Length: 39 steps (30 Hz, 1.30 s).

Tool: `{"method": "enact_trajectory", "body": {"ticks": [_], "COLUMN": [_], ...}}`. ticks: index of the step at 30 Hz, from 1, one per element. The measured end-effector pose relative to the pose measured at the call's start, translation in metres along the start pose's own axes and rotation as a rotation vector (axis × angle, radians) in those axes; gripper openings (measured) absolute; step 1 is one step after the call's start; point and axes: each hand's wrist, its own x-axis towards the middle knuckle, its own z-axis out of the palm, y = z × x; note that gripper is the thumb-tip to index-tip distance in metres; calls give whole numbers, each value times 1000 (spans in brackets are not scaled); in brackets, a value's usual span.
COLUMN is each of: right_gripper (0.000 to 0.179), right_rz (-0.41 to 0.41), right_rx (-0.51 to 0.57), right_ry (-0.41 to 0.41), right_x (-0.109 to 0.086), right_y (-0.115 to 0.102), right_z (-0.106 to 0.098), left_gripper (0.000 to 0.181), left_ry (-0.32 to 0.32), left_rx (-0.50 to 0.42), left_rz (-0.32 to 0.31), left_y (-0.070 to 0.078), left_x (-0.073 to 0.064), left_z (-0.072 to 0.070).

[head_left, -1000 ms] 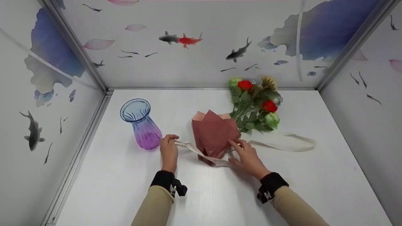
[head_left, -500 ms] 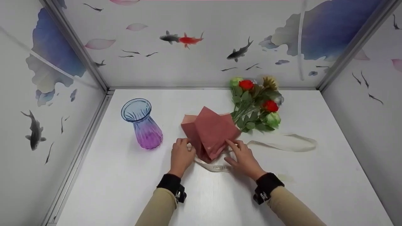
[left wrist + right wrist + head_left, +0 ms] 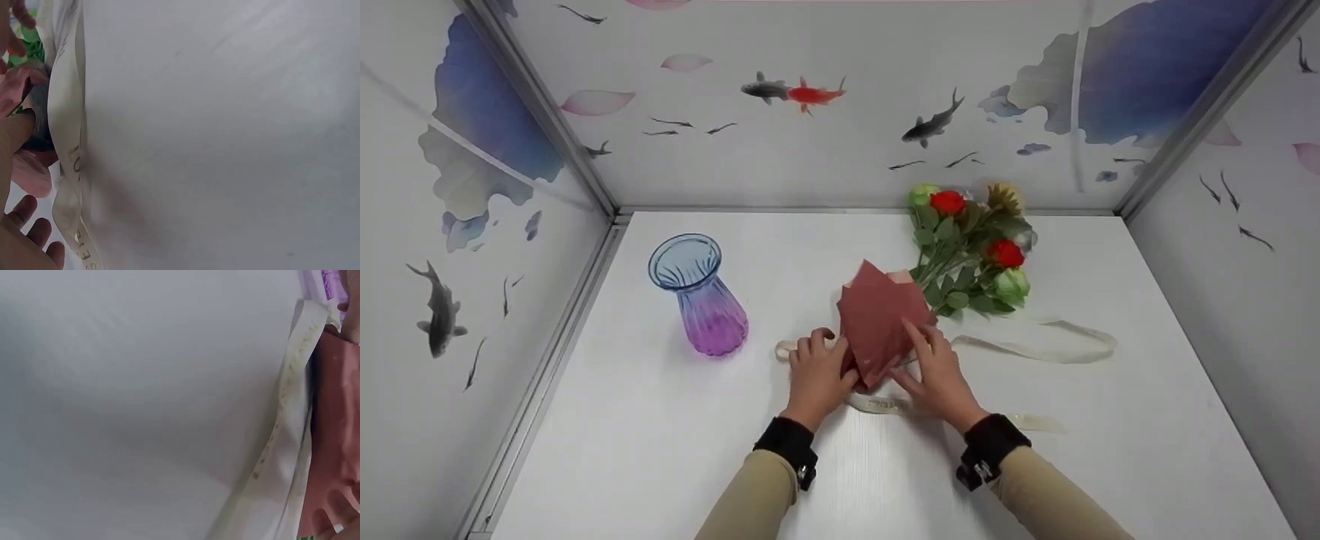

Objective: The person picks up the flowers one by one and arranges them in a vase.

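Observation:
A folded cone of dusty-red wrapping paper (image 3: 877, 315) lies mid-table. My left hand (image 3: 817, 379) is at its left side, fingers along the edge and thumb at the narrow base. The left wrist view shows pink paper (image 3: 31, 175) between that thumb and the other fingers, with a dark hollow beside the thumb. My right hand (image 3: 943, 375) rests on the paper's right side with extended, spread fingers; its thumb is close to the base. A cream printed ribbon (image 3: 66, 112) runs under the paper and both hands, one loop lying off to the right.
A blue-to-purple glass vase (image 3: 712, 311) stands to the left. Behind the paper, at the right, lies a bunch of red, green and yellow flowers (image 3: 949, 225). Panels printed with fish (image 3: 814, 95) border the white table (image 3: 1155, 420) at the back and sides.
My left hand has let go of the ribbon's left end and moved right to the paper. The paper's left side has spread, then folded inward. My right hand has barely moved.

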Motion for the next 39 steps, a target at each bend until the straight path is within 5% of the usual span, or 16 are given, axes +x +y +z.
{"method": "enact_trajectory", "body": {"ticks": [5,9,13,18,22,27,33,39], "right_gripper": [97,109,109,107,97,62,49,75], "right_rz": [-10,10,-22,-144,-243,-311,-248,-41], "right_rx": [9,30,-75,-249,-348,-460,-457,-292], "right_ry": [83,74,73,163,218,198,104,-3], "right_x": [7,9,10,12,15,14,3,-13], "right_y": [-5,-12,-18,-20,-20,-16,-6,3], "right_z": [-5,-8,-11,-16,-22,-33,-47,-49], "left_gripper": [78,79,74,76,87,103,115,127], "left_ry": [-16,-37,-56,-38,-30,-18,43,76], "left_rx": [85,144,201,249,281,326,333,347], "left_rz": [77,113,127,121,92,40,-7,-55], "left_y": [4,6,7,7,6,4,-1,-7], "left_x": [-2,-5,-6,-5,-5,-5,-6,-4], "left_z": [6,13,16,19,20,20,23,25]}}
